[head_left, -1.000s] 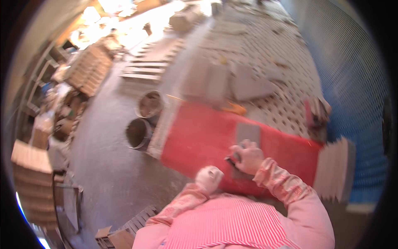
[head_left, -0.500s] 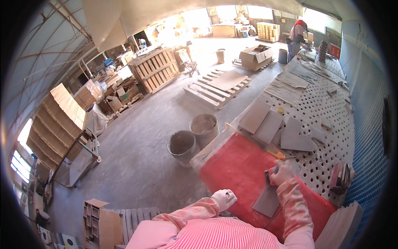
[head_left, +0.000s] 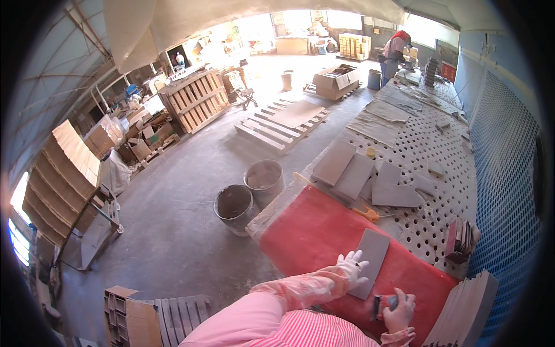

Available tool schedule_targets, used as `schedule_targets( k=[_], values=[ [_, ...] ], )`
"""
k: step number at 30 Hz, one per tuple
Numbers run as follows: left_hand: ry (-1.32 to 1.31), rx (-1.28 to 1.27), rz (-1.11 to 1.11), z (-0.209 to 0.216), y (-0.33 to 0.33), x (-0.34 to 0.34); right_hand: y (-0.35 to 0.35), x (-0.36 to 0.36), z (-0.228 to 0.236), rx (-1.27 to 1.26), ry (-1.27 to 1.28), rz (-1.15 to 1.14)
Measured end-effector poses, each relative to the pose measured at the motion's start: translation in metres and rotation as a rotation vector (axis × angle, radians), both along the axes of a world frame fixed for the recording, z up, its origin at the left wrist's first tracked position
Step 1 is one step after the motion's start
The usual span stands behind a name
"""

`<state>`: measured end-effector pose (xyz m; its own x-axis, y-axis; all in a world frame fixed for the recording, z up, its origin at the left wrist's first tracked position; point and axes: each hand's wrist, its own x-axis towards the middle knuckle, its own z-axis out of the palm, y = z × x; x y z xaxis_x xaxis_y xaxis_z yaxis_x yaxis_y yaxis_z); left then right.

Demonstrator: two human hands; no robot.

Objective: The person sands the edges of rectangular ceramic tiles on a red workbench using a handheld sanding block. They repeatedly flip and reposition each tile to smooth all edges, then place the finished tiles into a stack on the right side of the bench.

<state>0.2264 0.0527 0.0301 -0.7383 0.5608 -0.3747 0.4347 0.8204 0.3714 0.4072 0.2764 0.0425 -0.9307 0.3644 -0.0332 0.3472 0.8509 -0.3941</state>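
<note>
A long flat grey tile (head_left: 370, 263) lies on the red mat (head_left: 298, 231). My left hand (head_left: 352, 270), in a whitish glove, rests at the tile's left edge with its fingers spread. My right hand (head_left: 400, 312), also gloved, is closed around a compact red-and-dark hand tool (head_left: 383, 305). That tool is close to my body, just right of the tile's near end; its exact kind does not show. An orange tool (head_left: 367, 213) lies at the mat's far edge.
More grey slabs (head_left: 354, 176) lie beyond the mat on the perforated bench (head_left: 430, 222). A stack of slabs (head_left: 467, 306) stands at the near right, below a blue mesh wall (head_left: 509, 173). Two buckets (head_left: 236, 209) stand left of the bench. A person (head_left: 396, 53) works at its far end.
My left hand has come from beside the mat onto the tile's edge, its fingers opening. My right hand has drawn the tool off the tile toward me. The view has shifted right.
</note>
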Motion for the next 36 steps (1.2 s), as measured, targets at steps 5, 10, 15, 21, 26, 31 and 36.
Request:
schedule_targets(
  k=[5,10,15,21,26,31,36],
  values=[
    [-0.071,-0.203,-0.065,0.015,0.057,0.010,0.064,0.016,-0.012,-0.023,0.020,-0.257],
    [-0.016,-0.207,-0.138,-0.002,0.025,0.013,0.079,0.009,-0.026,0.012,0.079,-0.177],
    [-0.056,-0.343,-0.289,0.000,-0.064,0.034,0.077,0.001,-0.028,-0.120,0.209,-0.130],
    [-0.024,-0.431,-0.144,0.005,-0.092,0.039,0.054,-0.022,-0.006,-0.177,0.349,0.013],
    [-0.204,0.483,0.401,-0.010,-0.106,-0.007,0.026,-0.033,0.031,-0.162,0.455,0.044],
    [-0.290,0.601,0.414,-0.035,-0.065,-0.004,-0.004,-0.057,0.045,-0.174,0.407,-0.014],
    [0.124,0.276,-0.150,-0.065,-0.082,0.029,-0.059,-0.074,0.030,-0.017,0.187,0.093]
  ],
)
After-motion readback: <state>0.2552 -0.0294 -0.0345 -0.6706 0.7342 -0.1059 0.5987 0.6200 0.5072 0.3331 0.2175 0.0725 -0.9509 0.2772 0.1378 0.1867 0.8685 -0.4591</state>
